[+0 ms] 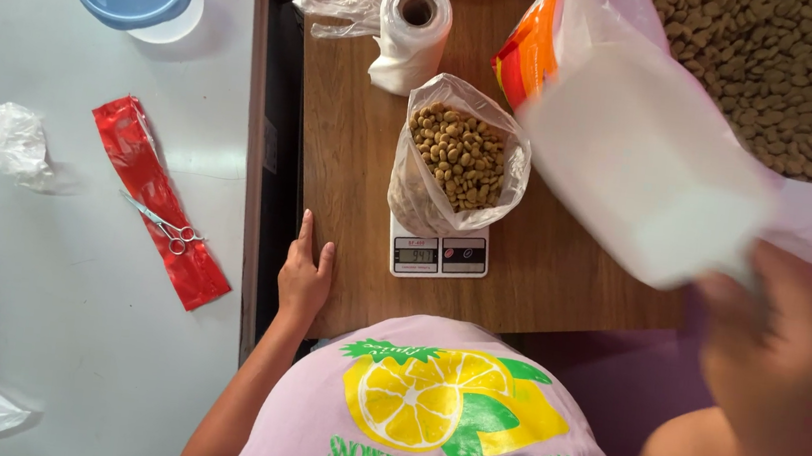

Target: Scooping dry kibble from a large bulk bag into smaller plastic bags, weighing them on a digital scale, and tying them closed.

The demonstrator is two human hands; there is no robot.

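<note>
Ahead of the flat, empty left hand (304,278) on the table (354,152), a kibble-filled bag (461,158) sat on a scale (439,254); the right hand (784,343) gripped a blurred white scoop (649,163), best tipped slowly over the bag.

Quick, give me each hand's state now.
Left hand: open, flat on the wooden table edge, holding nothing.
Right hand: closed on the white scoop, blurred.

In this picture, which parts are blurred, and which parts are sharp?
Head view: the white scoop and right hand are smeared by motion blur; the left hand, the pellet bag on the scale and the scissors are sharp.
</note>
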